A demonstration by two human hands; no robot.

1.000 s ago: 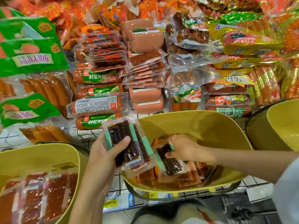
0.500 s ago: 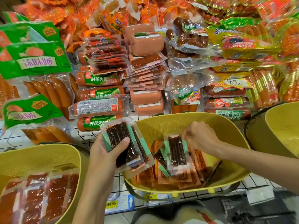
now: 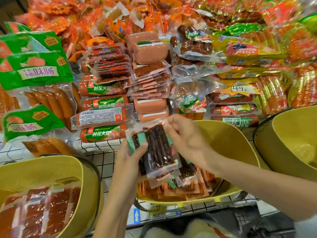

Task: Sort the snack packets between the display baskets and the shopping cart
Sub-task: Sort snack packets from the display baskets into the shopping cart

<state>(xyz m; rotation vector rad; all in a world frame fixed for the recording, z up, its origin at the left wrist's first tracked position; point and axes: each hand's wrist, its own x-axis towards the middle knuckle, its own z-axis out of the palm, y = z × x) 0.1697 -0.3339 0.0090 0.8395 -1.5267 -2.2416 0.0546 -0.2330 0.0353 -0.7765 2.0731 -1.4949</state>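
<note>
Snack packets (image 3: 157,148): head view. A small stack of clear pouches with dark strips and green bands is held in the air over the near left part of the middle basket, in front of the shelf.
Left hand (image 3: 130,160): clenched round the stack from the left, with the thumb across the front pouch. The fingers are hidden behind it.
Right hand (image 3: 187,140): pinching the top edge of the front pouch, apparently laying it onto the stack or squaring it up.
Middle basket (image 3: 223,140): yellow, standing on the shelf. Loose pouches (image 3: 188,188) cover its bottom, mostly orange-edged, with a few dark green-banded ones on top.
Left basket (image 3: 42,169): yellow, holding red flat packets (image 3: 42,208) laid in rows.
Right basket (image 3: 291,127): yellow and only partly in view. Its contents are too blurred to tell.
Shelf (image 3: 96,152): a white wire grid piled with ham sausages (image 3: 103,117) and other sealed meats.
Shopping cart (image 3: 247,219): the dark mesh at lower right may be it. Nothing inside it can be made out.
Done so far: several dark pouches are gathered in the hands and out of the mixed basket, so the sorting looks to be at an early or middle stage.
Left to do: a few dark pouches remain among the orange ones, and the held stack has not yet been set down anywhere.
</note>
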